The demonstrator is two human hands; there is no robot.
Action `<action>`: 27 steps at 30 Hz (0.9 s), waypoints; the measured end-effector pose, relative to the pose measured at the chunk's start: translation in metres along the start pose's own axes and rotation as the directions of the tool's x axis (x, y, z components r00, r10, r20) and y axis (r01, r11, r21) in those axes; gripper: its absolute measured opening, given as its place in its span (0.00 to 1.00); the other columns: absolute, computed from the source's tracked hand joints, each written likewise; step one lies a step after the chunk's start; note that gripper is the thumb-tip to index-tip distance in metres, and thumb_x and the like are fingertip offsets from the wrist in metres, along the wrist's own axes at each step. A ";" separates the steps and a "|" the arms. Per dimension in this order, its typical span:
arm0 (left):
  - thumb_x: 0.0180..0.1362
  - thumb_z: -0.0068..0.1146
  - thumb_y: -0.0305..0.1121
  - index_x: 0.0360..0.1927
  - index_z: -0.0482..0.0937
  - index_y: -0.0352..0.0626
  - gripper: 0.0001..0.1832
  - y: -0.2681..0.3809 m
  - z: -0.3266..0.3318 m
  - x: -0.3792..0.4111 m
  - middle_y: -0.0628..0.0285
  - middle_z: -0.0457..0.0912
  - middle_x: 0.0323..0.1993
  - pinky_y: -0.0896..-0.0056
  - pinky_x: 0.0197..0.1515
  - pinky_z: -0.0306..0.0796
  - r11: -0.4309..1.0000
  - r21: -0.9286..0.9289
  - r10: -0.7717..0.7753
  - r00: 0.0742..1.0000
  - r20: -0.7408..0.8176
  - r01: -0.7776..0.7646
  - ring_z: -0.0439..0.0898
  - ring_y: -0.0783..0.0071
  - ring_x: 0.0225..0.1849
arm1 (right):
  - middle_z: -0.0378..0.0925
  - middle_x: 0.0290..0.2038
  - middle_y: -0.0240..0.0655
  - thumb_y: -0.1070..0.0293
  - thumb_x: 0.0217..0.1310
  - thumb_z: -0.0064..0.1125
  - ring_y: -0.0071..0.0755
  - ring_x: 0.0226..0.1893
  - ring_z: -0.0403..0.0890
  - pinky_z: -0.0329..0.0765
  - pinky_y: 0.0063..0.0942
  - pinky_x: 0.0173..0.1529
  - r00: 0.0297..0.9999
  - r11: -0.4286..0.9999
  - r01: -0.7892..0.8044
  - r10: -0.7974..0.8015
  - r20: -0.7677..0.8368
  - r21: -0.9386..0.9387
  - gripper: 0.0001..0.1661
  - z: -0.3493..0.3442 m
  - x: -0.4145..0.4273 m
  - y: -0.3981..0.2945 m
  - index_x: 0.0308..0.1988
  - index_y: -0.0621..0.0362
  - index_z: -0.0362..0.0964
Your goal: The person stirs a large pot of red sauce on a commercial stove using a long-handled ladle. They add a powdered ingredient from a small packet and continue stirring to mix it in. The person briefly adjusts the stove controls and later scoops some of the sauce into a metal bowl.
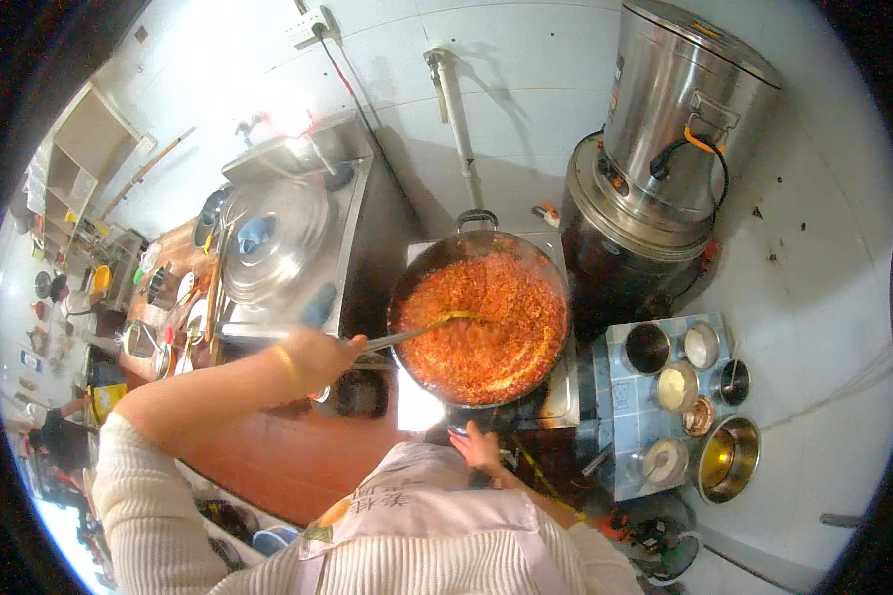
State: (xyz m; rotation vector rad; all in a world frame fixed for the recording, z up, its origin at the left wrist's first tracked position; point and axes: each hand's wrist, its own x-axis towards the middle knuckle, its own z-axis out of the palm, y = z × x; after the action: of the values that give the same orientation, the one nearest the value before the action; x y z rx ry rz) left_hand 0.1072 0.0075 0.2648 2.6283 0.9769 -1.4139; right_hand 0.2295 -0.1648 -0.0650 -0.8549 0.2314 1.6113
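My left hand (324, 361) is closed around the metal handle of a long ladle or turner (398, 340). The tool's yellowish working end sits in the reddish-orange minced food (484, 357), its tip partly buried. That food covers most of the inside of a wide, dark, two-handled pan (396, 316) on a stove with a metal top (417, 409). On the near side, my right hand (480, 448) grips the pan's near handle (458, 430), which my fingers partly hide. The far handle (478, 217) points towards the wall.
A stainless-steel range (357, 216) with a large round lid (275, 238) stands left. Two stacked metal barrels (670, 149) rise at the back right. Bowls of ingredients and a steel basin of yellow liquid (725, 457) sit on a blue-tiled stand (629, 446). People work far left.
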 end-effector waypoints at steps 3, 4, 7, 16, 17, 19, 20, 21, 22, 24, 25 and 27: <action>0.49 0.41 0.33 0.51 0.58 0.41 0.24 -0.027 -0.010 -0.026 0.54 0.74 0.18 0.65 0.16 0.66 0.982 0.188 0.068 0.958 -0.280 -0.015 0.75 0.62 0.18 | 0.56 0.43 0.59 0.67 0.54 0.44 0.53 0.42 0.68 0.69 0.38 0.47 0.999 0.998 -0.042 0.042 0.005 0.042 0.27 0.007 -0.002 -0.001 0.41 0.82 0.45; 0.49 0.40 0.32 0.50 0.60 0.41 0.22 -0.032 -0.017 -0.026 0.53 0.74 0.19 0.65 0.16 0.66 0.977 0.210 0.045 0.942 -0.334 0.028 0.75 0.62 0.18 | 0.55 0.43 0.59 0.67 0.54 0.44 0.53 0.42 0.68 0.69 0.38 0.47 0.998 0.996 -0.061 0.061 0.009 0.060 0.28 0.008 -0.003 -0.004 0.41 0.82 0.45; 0.51 0.38 0.34 0.45 0.64 0.40 0.17 -0.066 -0.020 0.016 0.52 0.74 0.21 0.63 0.20 0.67 0.975 0.220 0.044 0.963 -0.265 0.016 0.75 0.61 0.21 | 0.59 0.39 0.59 0.67 0.54 0.45 0.51 0.40 0.70 0.72 0.36 0.43 0.992 0.970 0.082 -0.058 0.109 -0.229 0.29 0.007 0.001 0.000 0.41 0.82 0.43; 0.51 0.43 0.42 0.40 0.70 0.41 0.18 -0.108 0.137 0.131 0.51 0.74 0.32 0.64 0.38 0.66 0.703 -0.666 0.154 0.968 -0.200 -0.249 0.73 0.57 0.36 | 0.67 0.37 0.43 0.71 0.51 0.47 0.43 0.35 0.73 0.73 0.32 0.37 0.934 0.780 0.349 -0.333 0.127 -0.519 0.15 -0.057 0.036 0.054 0.38 0.69 0.58; 0.50 0.46 0.40 0.38 0.71 0.40 0.16 -0.073 0.123 0.129 0.50 0.74 0.31 0.65 0.35 0.66 0.700 -0.690 0.017 0.970 -0.241 -0.184 0.73 0.57 0.33 | 0.67 0.36 0.44 0.71 0.51 0.47 0.44 0.35 0.73 0.73 0.32 0.38 0.936 0.775 0.344 -0.327 0.130 -0.531 0.15 -0.062 0.038 0.058 0.38 0.69 0.58; 0.50 0.46 0.39 0.40 0.70 0.42 0.16 -0.038 0.137 0.148 0.47 0.73 0.31 0.64 0.36 0.66 0.634 -0.680 -0.008 0.876 -0.483 -0.369 0.72 0.53 0.34 | 0.67 0.36 0.45 0.71 0.51 0.48 0.45 0.35 0.72 0.73 0.33 0.39 0.938 0.760 0.342 -0.316 0.145 -0.553 0.15 -0.067 0.038 0.064 0.36 0.70 0.57; 0.50 0.46 0.39 0.41 0.69 0.42 0.17 -0.021 0.125 0.146 0.47 0.73 0.31 0.63 0.36 0.66 0.631 -0.685 -0.036 0.869 -0.494 -0.363 0.72 0.52 0.34 | 0.67 0.36 0.45 0.70 0.51 0.48 0.46 0.36 0.72 0.73 0.33 0.40 0.949 0.797 0.302 -0.302 0.088 -0.524 0.15 -0.058 0.027 0.055 0.35 0.70 0.57; 0.50 0.45 0.39 0.42 0.68 0.43 0.17 -0.011 0.117 0.142 0.46 0.73 0.30 0.62 0.35 0.66 0.626 -0.694 -0.069 0.862 -0.503 -0.355 0.71 0.51 0.34 | 0.66 0.36 0.46 0.70 0.51 0.48 0.46 0.36 0.72 0.72 0.34 0.40 0.951 0.820 0.303 -0.296 0.093 -0.486 0.15 -0.054 0.023 0.049 0.35 0.71 0.56; 0.50 0.44 0.39 0.46 0.64 0.44 0.19 -0.008 0.119 0.140 0.46 0.73 0.26 0.59 0.31 0.66 0.694 -0.621 -0.042 0.841 -0.539 -0.364 0.72 0.50 0.29 | 0.66 0.36 0.47 0.70 0.51 0.48 0.47 0.36 0.72 0.72 0.35 0.40 0.952 0.840 0.303 -0.287 0.106 -0.450 0.16 -0.048 0.017 0.043 0.34 0.71 0.56; 0.50 0.42 0.39 0.47 0.63 0.45 0.20 -0.005 0.093 0.110 0.48 0.73 0.22 0.58 0.27 0.66 0.820 -0.519 -0.034 0.884 -0.466 -0.243 0.72 0.51 0.24 | 0.66 0.36 0.48 0.70 0.51 0.48 0.48 0.36 0.72 0.72 0.36 0.41 0.952 0.882 0.304 -0.271 0.140 -0.361 0.16 -0.048 0.014 0.038 0.34 0.72 0.55; 0.50 0.42 0.40 0.47 0.63 0.46 0.20 -0.007 0.087 0.094 0.49 0.73 0.19 0.57 0.25 0.66 0.868 -0.470 -0.060 0.905 -0.422 -0.162 0.72 0.51 0.22 | 0.66 0.36 0.49 0.69 0.51 0.48 0.49 0.37 0.71 0.71 0.38 0.41 0.984 0.964 0.177 -0.169 0.057 -0.199 0.17 -0.022 0.003 0.023 0.34 0.73 0.55; 0.48 0.41 0.38 0.50 0.61 0.47 0.22 -0.016 0.086 0.068 0.56 0.72 0.14 0.60 0.20 0.66 0.947 -0.300 -0.031 0.894 -0.447 -0.117 0.72 0.59 0.16 | 0.65 0.36 0.51 0.69 0.52 0.48 0.50 0.38 0.70 0.71 0.40 0.43 0.981 0.967 0.183 -0.169 0.094 -0.179 0.19 -0.018 0.002 0.019 0.35 0.76 0.55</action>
State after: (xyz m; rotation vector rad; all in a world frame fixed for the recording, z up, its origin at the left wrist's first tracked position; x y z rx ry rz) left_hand 0.0615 0.0312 0.1666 2.7397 1.0580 -0.5708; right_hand 0.2195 -0.1787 -0.0844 -0.9271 -0.0518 1.5112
